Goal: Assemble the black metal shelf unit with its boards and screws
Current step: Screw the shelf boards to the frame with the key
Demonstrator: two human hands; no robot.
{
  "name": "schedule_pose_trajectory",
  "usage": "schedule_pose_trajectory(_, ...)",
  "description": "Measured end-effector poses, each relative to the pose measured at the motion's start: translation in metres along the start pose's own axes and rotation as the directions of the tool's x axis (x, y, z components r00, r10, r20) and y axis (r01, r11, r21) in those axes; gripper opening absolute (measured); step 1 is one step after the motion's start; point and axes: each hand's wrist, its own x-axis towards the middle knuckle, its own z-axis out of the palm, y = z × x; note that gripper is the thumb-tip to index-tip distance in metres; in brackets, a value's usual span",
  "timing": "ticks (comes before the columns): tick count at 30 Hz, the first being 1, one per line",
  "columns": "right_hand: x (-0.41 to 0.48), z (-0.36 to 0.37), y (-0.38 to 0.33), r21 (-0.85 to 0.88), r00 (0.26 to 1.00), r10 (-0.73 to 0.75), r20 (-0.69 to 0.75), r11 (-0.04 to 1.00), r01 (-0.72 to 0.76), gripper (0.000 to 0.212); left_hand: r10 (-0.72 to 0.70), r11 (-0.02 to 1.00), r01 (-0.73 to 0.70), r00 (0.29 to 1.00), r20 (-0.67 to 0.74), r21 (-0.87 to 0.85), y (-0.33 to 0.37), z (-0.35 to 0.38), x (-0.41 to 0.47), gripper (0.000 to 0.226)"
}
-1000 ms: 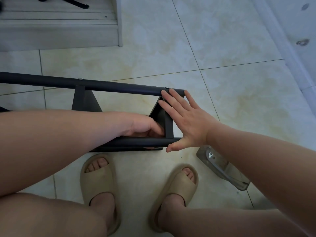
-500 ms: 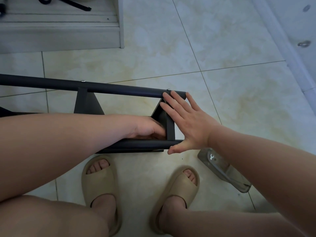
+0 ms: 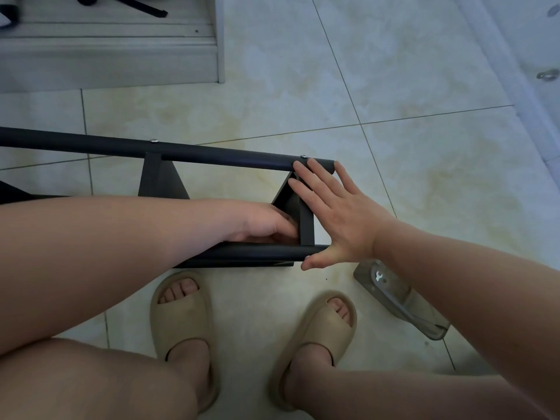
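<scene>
**Flat hand braces the end of the shelf frame on the floor**

The black metal frame (image 3: 212,154) lies on its side on the tiled floor (image 3: 303,86), just in front of the seated person's beige slippers (image 3: 181,316). It is matt and dark. Its upper tube (image 3: 91,144) and lower tube (image 3: 257,253) are round and run left to right, out of view on the left. Two small silver screw heads (image 3: 154,140) sit on top of the upper tube. Below each one, a flat triangular plate (image 3: 162,183) hangs towards the lower tube. A short upright strut (image 3: 306,225) joins the tubes at their right ends.

The right hand (image 3: 342,219) lies open and flat against that end. Its straight fingers (image 3: 306,183) spread over the strut and reach the upper tube, and the thumb touches the tip of the lower tube. The left hand (image 3: 263,222) reaches in between the tubes, just left of the strut. Its fingertips are hidden behind the metal, so I cannot tell whether they grip anything.

A clear plastic bag (image 3: 400,301) with a small wrench (image 3: 378,275) inside lies on the floor to the right, near the right foot. A pale grey ledge (image 3: 121,56) fills the upper left.
</scene>
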Motion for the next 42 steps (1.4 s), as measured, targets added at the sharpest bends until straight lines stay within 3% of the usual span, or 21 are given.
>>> schedule_pose_trajectory(4,-0.0004,-0.0002,-0.0003,0.003,1.000,0.003,0.005,1.000,-0.003,0.132,-0.025,0.997,0.026,0.999,-0.023,0.078,0.0014,-0.0011,0.0008,0.013)
schedule_pose_trajectory(9,-0.0003,-0.0013,-0.0005,-0.006,1.000,0.007,0.019,1.000,-0.007,0.132,-0.054,0.998,0.052,0.997,0.060,0.029,0.0009,-0.0074,-0.0009,0.038)
schedule_pose_trajectory(15,-0.0002,-0.0016,0.0003,-0.018,1.000,0.008,0.024,1.000,-0.008,0.132,-0.046,0.998,0.049,0.997,0.056,-0.047,0.0014,-0.0026,0.0005,0.029)
schedule_pose_trajectory(19,-0.0002,-0.0019,-0.0003,-0.006,1.000,0.004,0.016,1.000,-0.004,0.132,-0.027,0.998,0.029,0.999,-0.045,0.047,0.0022,-0.0003,0.0014,0.015)
schedule_pose_trajectory(26,-0.0001,-0.0019,-0.0007,-0.011,1.000,0.008,0.016,1.000,-0.008,0.132,-0.032,0.998,0.034,0.998,0.046,-0.045,0.0004,-0.0038,0.0019,0.038)
schedule_pose_trajectory(29,0.0000,-0.0009,0.0001,-0.010,1.000,0.010,0.013,1.000,-0.010,0.132,-0.036,0.996,0.041,0.998,0.053,-0.084,0.0000,-0.0036,0.0027,0.031)
schedule_pose_trajectory(32,0.0003,-0.0007,0.0005,-0.015,1.000,0.011,0.014,1.000,-0.011,0.132,-0.049,0.999,0.049,0.999,0.005,-0.014,0.0010,-0.0022,0.0022,0.018)
schedule_pose_trajectory(39,0.0003,-0.0010,-0.0013,-0.016,1.000,0.010,0.013,1.000,-0.010,0.132,-0.038,0.999,0.038,0.999,-0.006,-0.003,0.0035,-0.0007,0.0013,0.041)
schedule_pose_trajectory(42,0.0000,-0.0008,-0.0011,-0.011,1.000,0.008,0.003,1.000,-0.008,0.131,-0.028,0.999,0.027,1.000,-0.002,-0.046,0.0051,0.0011,-0.0001,0.026)
